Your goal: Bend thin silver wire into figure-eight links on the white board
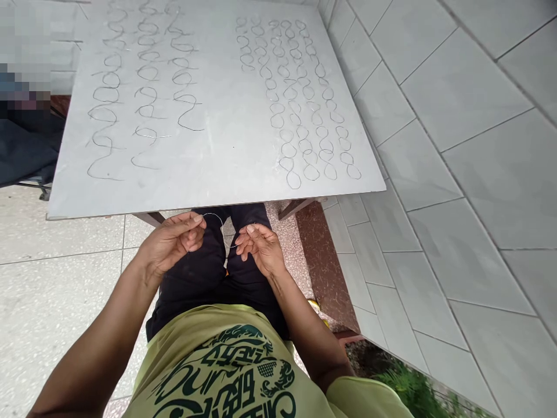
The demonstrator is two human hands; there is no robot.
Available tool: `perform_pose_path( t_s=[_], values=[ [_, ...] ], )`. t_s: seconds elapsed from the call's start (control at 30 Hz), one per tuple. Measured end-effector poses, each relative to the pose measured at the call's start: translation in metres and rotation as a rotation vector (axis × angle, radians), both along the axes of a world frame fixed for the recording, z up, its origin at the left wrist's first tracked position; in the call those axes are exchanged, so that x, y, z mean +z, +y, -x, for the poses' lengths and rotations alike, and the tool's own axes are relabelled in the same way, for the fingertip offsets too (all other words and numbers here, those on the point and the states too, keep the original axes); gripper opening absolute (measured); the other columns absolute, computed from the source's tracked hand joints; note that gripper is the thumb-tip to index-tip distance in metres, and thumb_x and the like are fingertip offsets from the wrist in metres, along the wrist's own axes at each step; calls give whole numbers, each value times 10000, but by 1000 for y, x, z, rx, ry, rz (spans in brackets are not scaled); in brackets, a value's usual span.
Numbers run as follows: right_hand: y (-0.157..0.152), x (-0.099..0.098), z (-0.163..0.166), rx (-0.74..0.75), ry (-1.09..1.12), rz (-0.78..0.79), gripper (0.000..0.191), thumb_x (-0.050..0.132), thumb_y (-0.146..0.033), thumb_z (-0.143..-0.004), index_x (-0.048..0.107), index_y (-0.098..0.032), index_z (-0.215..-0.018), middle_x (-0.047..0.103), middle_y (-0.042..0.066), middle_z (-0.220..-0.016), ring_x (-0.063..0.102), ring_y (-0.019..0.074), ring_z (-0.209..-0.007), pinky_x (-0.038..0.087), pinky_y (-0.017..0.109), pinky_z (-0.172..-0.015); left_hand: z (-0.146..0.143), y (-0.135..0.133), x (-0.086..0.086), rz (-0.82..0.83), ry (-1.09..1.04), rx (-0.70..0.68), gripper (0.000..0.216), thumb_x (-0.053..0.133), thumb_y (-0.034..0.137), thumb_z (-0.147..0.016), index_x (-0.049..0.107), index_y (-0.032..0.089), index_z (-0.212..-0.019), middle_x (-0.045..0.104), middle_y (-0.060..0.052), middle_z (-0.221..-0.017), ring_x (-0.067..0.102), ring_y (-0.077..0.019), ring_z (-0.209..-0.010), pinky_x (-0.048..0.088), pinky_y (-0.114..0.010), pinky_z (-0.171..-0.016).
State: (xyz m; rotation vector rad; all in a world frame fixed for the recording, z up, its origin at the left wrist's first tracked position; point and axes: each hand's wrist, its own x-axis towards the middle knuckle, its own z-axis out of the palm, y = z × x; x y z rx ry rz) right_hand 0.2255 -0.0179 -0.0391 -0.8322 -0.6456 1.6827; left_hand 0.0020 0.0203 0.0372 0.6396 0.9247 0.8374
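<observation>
A thin, shiny wire (222,223) runs in an S-like curve between my two hands, over my lap and just in front of the table edge. My left hand (180,238) is closed, pinching one end between thumb and forefinger. At the other end, my right hand (261,247) has its fingers curled and closed on the wire. On the white tabletop (221,168) lie several bent wires. Open S-shaped wires (190,116) form three columns on the left, and figure-eight wires (289,165) fill several columns on the right.
A grey tiled wall (418,157) runs along the table's right side. Table legs (296,207) show below the near edge. Dark cloth (26,151) is at the far left, beside a blurred patch. Green plants (404,386) grow at the lower right.
</observation>
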Motion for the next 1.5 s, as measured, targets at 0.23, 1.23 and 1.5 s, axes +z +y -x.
perform_pose_path(
  t_s=[0.23, 1.23, 1.5],
  values=[
    [2, 7, 8, 38, 0, -43, 278, 709, -449, -947, 728, -172, -941, 787, 47, -789, 750, 171, -601, 565, 215, -438, 1, 1, 2, -26, 200, 2, 406, 779, 490, -864, 760, 98, -968, 693, -78, -750, 616, -136, -605, 513, -245, -564],
    [-6, 19, 5, -57, -94, -91, 290, 649, -462, -987, 768, -197, -1008, 785, 75, -936, 746, 198, -845, 602, 313, -721, -38, -43, -11, -84, 271, 300, 264, 907, 335, -724, 825, 156, -900, 697, -43, -777, 553, -93, -600, 438, -213, -523],
    [35, 47, -11, 204, -448, -304, 296, 756, -356, -896, 723, -261, -1174, 765, 14, -940, 701, 164, -834, 569, 312, -804, -40, -45, -4, -145, 410, 50, 217, 858, 365, -765, 815, 182, -874, 670, -18, -714, 512, -100, -536, 406, -243, -504]
  ],
)
